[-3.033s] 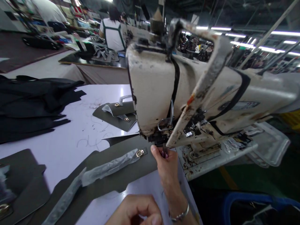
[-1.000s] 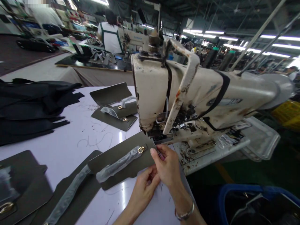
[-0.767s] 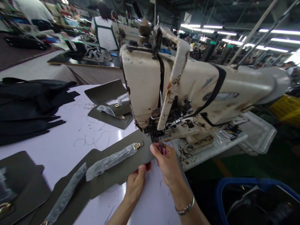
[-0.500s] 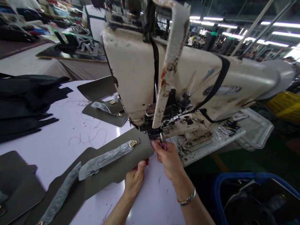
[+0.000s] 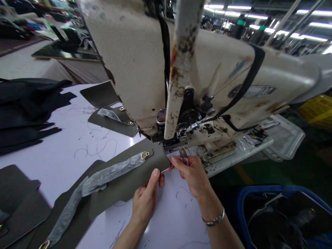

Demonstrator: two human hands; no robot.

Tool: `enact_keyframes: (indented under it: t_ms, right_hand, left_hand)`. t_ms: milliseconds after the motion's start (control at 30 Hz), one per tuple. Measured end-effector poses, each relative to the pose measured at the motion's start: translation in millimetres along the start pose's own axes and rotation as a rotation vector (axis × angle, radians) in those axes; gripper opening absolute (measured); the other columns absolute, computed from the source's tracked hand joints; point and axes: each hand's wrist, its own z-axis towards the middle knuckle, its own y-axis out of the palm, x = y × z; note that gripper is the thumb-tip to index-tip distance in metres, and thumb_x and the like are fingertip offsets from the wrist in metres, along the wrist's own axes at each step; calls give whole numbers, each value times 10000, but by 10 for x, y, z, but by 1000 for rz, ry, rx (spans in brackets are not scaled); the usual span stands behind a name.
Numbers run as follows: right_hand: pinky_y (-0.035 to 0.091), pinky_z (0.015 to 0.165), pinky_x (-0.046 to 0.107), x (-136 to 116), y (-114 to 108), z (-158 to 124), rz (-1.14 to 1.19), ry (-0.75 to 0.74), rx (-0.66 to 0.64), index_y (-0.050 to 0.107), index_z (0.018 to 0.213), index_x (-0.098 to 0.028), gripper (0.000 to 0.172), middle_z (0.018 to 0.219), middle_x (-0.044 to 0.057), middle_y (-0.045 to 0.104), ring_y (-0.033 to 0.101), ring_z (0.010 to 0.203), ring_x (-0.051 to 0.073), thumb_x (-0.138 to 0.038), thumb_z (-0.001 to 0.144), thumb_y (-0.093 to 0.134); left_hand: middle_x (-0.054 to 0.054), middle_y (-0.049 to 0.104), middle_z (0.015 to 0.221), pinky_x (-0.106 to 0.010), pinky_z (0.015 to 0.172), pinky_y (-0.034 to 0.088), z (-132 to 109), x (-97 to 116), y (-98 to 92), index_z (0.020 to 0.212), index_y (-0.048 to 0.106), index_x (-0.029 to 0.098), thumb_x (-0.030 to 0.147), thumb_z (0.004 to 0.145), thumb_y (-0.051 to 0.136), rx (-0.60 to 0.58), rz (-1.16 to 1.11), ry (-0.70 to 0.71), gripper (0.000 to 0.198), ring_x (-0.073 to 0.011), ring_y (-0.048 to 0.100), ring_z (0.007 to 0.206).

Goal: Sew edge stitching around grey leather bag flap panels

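A dark olive, leather-like panel (image 5: 127, 183) lies on the white table, its right end beside the sewing machine's (image 5: 137, 65) presser area. On it runs a strap wrapped in cloudy plastic (image 5: 111, 175), with a gold metal fitting (image 5: 144, 155) at one end. My left hand (image 5: 147, 193) pinches the panel's near edge, thumb on top and fingers partly hidden below. My right hand (image 5: 193, 174) is closed around small thread snips (image 5: 184, 157) with pink handles, blades pointing toward the machine. Its thumb and forefinger are at the panel's right corner; whether they grip it I cannot tell.
Black cut pieces (image 5: 26, 114) are heaped at the left. More olive panels (image 5: 20, 200) lie at the lower left and behind the work. A blue-rimmed bin (image 5: 240, 211) stands at the lower right, and a clear plastic tray (image 5: 287, 141) sits right of the machine.
The panel's right end has come slightly away from the machine's presser area. My left hand has shifted a little up along the edge. The view has moved closer to the machine.
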Motion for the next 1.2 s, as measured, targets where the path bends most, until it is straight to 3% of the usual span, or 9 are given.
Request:
enact_keyframes:
  t_ms: [133, 300, 500, 600, 700, 833, 933, 1067, 1200]
  right_hand:
    - [234, 490, 231, -15, -9, -55, -5, 1, -50, 776, 612, -175, 379, 454, -63, 309, 259, 481, 77, -480, 831, 728]
    - [277, 494, 229, -9, -22, -62, -5, 12, -60, 789, 652, -167, 372, 472, -45, 416, 318, 487, 80, -499, 815, 746]
    - [487, 666, 265, 61, -29, -26, -111, -75, -35, 806, 728, -182, 251, 646, 20, 700, 627, 628, 144, -405, 834, 759]
    - [508, 708, 265, 112, 4, -40, -250, -157, 29, 792, 760, -179, 258, 709, 35, 754, 687, 683, 167, -392, 884, 714]
    - [453, 589, 227, 126, 75, -97, -370, -192, 117, 753, 714, -174, 312, 634, 18, 719, 617, 568, 133, -397, 916, 671]
    - [391, 532, 219, 109, 142, -154, -423, -236, 185, 707, 632, -175, 377, 569, 1, 659, 517, 499, 101, -394, 932, 646]
    - [365, 529, 221, 126, 117, -141, -282, -173, 101, 712, 632, -173, 410, 540, -12, 595, 455, 488, 89, -439, 936, 645]
    - [209, 459, 229, 200, 44, -108, -18, -52, -2, 698, 639, -162, 478, 475, -65, 372, 214, 441, 59, -549, 916, 653]
    - [146, 454, 235, 252, 5, -102, 92, 19, -10, 679, 699, -152, 473, 499, -75, 359, 203, 457, 56, -603, 834, 726]
  left_hand:
    - [-2, 552, 687, -261, 604, 443, -4, 93, 34, 779, 618, 157, 424, 844, 736, -57, -140, -31, 299, -116, 496, 612]
    - [-13, 573, 697, -262, 602, 440, -9, 111, 38, 798, 637, 142, 408, 868, 713, -88, -140, -32, 285, -118, 507, 619]
    - [-18, 548, 654, -276, 681, 438, 4, -15, -67, 688, 609, 159, 455, 925, 633, -98, 30, 21, 380, -139, 512, 657]
    - [-18, 557, 648, -265, 725, 438, 40, -99, -115, 639, 585, 172, 456, 955, 587, -110, 185, 79, 425, -137, 530, 668]
    - [-16, 582, 628, -253, 682, 448, 63, -115, -79, 625, 593, 174, 475, 919, 633, -60, 266, 120, 422, -134, 551, 635]
    - [-7, 567, 551, -242, 559, 436, 31, -21, 70, 585, 600, 167, 529, 839, 706, 102, 273, 122, 454, -121, 521, 534]
    - [-7, 547, 519, -231, 502, 409, -18, 26, 160, 557, 611, 151, 546, 807, 735, 202, 240, 53, 484, -107, 486, 503]
    - [3, 562, 575, -219, 504, 402, -56, -17, 205, 627, 645, 140, 501, 802, 771, 190, -6, -65, 420, -94, 485, 530]
    - [2, 577, 610, -205, 511, 399, -71, -12, 234, 649, 663, 135, 455, 793, 799, 181, -149, -123, 377, -88, 502, 566]
